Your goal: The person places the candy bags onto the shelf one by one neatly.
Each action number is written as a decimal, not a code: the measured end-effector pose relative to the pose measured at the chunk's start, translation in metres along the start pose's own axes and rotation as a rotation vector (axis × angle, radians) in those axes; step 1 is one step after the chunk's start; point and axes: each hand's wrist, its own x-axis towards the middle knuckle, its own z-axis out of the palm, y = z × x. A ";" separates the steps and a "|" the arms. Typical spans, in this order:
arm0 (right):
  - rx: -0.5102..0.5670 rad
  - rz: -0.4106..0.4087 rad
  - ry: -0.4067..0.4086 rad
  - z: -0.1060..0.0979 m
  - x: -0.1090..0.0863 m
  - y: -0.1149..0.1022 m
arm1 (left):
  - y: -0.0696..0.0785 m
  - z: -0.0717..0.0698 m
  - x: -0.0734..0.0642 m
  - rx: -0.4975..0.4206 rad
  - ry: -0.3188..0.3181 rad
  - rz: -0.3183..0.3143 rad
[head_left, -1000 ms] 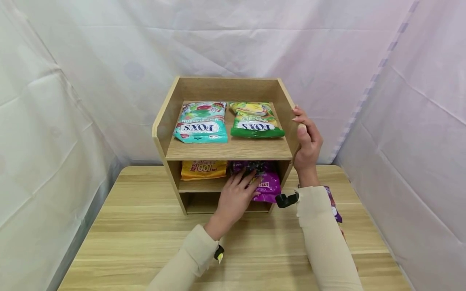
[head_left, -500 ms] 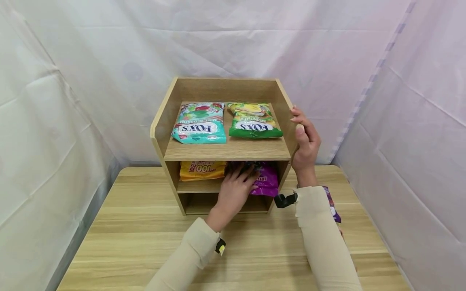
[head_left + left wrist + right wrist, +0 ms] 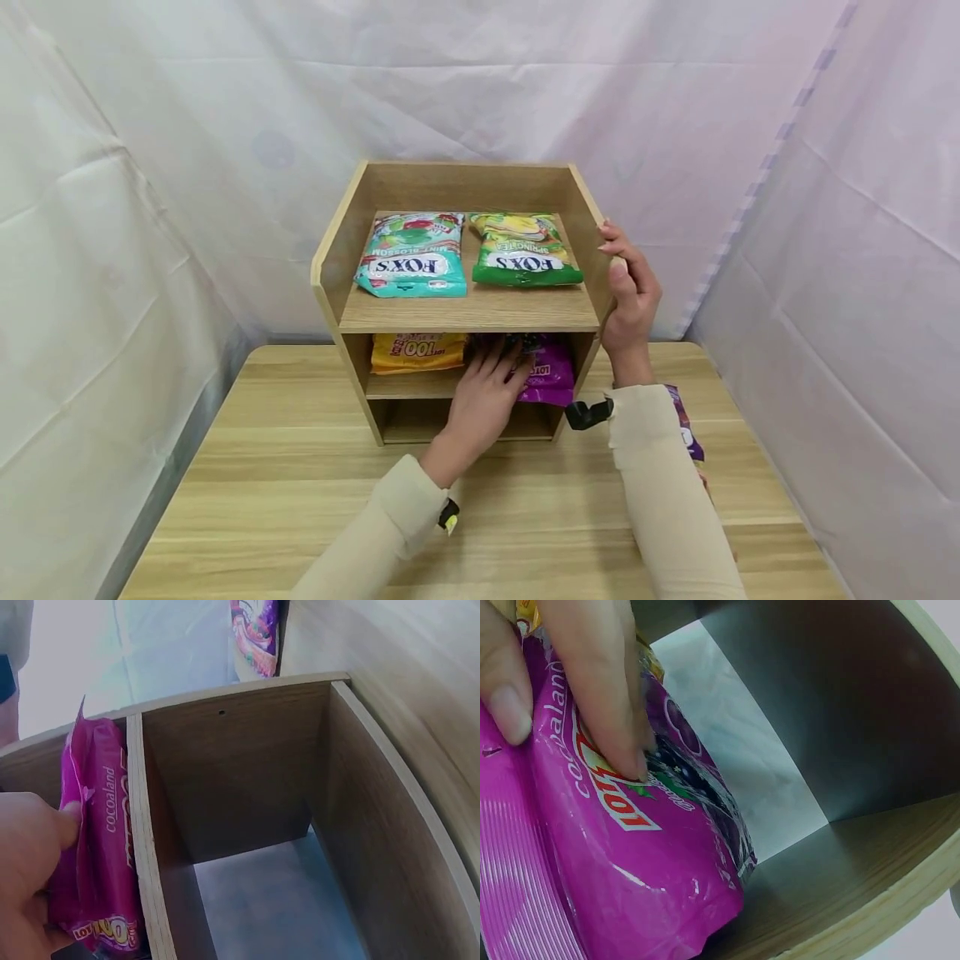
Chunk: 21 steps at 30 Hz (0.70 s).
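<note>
From my end: left hand (image 3: 483, 400) is on the purple bag (image 3: 551, 379), middle tier of the wooden shelf (image 3: 468, 317), right half. Its fingers lie forward over the bag, pressing rather than gripping as far as I can see; thumb rests near the bag's crimped seam in both wrist views. Bag lies flat, label side up, its front end lapping over the board's front edge. Can't tell if its far end touches the back; my hand covers part of it.

Right hand (image 3: 633, 292) grips the shelf's right side panel: thumb on the front edge, fingers round the top edge. Nothing else in it.

Yellow bag (image 3: 417, 353) sits on the same tier, left half, just beside the purple one. Contact between the two is hidden from me. Top tier: teal bag (image 3: 411, 254) left, green bag (image 3: 527, 250) right, a gap between them, both flat, FOX'S lettering upside down to me in the head view.

Shelf stands upright on the table (image 3: 285, 467). A dark purple packet (image 3: 687, 429) is on the table right of the shelf, mostly hidden by the right sleeve (image 3: 667, 475). White sheeting (image 3: 465, 108) hangs behind and on both sides.
</note>
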 end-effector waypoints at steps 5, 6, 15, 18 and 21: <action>-0.005 0.000 -0.003 0.000 0.000 0.000 | 0.008 -0.008 -0.008 -0.031 -0.010 0.019; -0.006 -0.001 0.000 0.000 0.000 0.000 | 0.010 -0.009 -0.010 -0.029 -0.016 0.021; -0.003 0.002 -0.004 -0.006 -0.001 0.008 | 0.029 -0.012 -0.025 0.053 -0.102 0.005; 0.000 0.002 -0.002 -0.009 -0.002 0.012 | 0.032 -0.012 -0.027 0.048 -0.110 -0.007; -0.003 0.002 -0.002 -0.008 -0.002 0.012 | 0.032 -0.011 -0.027 0.057 -0.113 -0.010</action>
